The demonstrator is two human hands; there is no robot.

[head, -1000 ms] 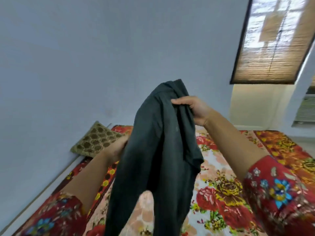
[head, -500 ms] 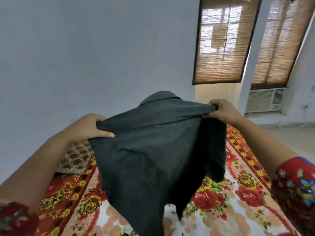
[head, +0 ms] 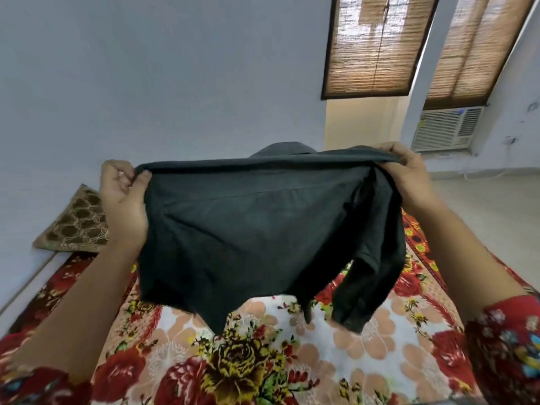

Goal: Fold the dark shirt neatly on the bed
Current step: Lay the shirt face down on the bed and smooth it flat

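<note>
dark shirt [head: 257,229] held up in the air over the bed [head: 292,355], top edge stretched flat between both hands. left hand [head: 124,200] pinches the left corner, thumb in front, fingers curled behind. right hand [head: 406,173] grips the right corner, fingers wrapped over the edge (one sleeve dangles below it). Hem hangs just above the floral cover.

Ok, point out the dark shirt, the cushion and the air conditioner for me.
dark shirt [head: 263,229]: head view, middle of the hanging fabric.
cushion [head: 74,226]: head view, centre of its patterned face.
air conditioner [head: 447,128]: head view, front grille.
</note>
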